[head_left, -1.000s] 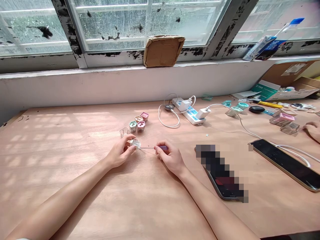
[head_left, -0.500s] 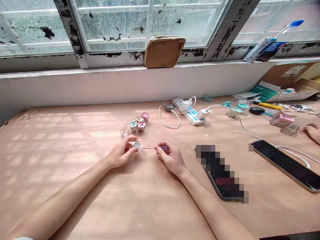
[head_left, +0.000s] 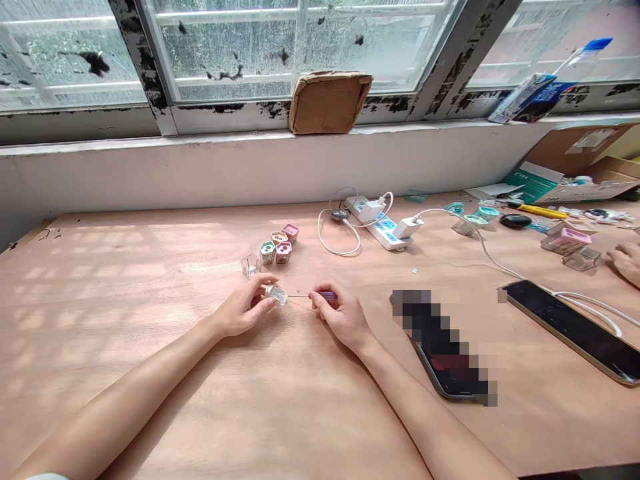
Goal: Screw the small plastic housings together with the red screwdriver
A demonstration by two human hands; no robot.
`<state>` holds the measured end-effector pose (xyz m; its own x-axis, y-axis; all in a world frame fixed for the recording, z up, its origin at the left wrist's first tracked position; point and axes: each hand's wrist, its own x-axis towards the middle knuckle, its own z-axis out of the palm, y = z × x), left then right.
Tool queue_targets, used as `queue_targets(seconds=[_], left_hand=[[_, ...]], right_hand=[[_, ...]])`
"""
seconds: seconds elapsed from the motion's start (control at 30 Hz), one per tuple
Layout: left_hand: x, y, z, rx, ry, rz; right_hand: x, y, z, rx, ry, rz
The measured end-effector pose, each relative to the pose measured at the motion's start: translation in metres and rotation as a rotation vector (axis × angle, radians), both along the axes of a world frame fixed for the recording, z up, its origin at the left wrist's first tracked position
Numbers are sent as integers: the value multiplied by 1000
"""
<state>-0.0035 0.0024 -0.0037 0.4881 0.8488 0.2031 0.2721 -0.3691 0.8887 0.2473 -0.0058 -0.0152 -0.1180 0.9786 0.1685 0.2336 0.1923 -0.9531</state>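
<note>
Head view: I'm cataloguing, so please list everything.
Table: one, brown, foreground
Held container: one, transparent, centre
Thin tool: one, purple handle, centre
Small boxes: four, pink, green, orange, centre
Case: one, clear, centre
Power strip: one, white, back
Cables: several, white, right
Phones: two, dark, right
Loose items: several, teal, pink, yellow, back right
Cardboard box: one, brown, right
Cardboard piece: one, brown, windowsill
Bottle: one, blue cap, windowsill
Carton: one, blue, windowsill
Windows: several, grey, behind
Co-worker's hand: one, right edge
Left hand: one, holding container
Right hand: one, holding tool
</note>
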Motion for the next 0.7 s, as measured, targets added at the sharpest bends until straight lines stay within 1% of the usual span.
queue_targets(seconds=[0.1,0.23,0.4,0.57,0.7], left_hand=[[-1,0,-1,4,12,46],[-1,1,-1,11,25,45],[1,0,1,3,-23,45],[0,0,-1,29,-66,127],[-1,0,-1,86,-88,185]], right_hand=[[0,0,0,-1,-2,-2],[0,1,0,-8,0,-2],[-1,1,2,-21,3,-8],[0,1,1,-44,44,-23],[1,2,0,-60,96,-31]])
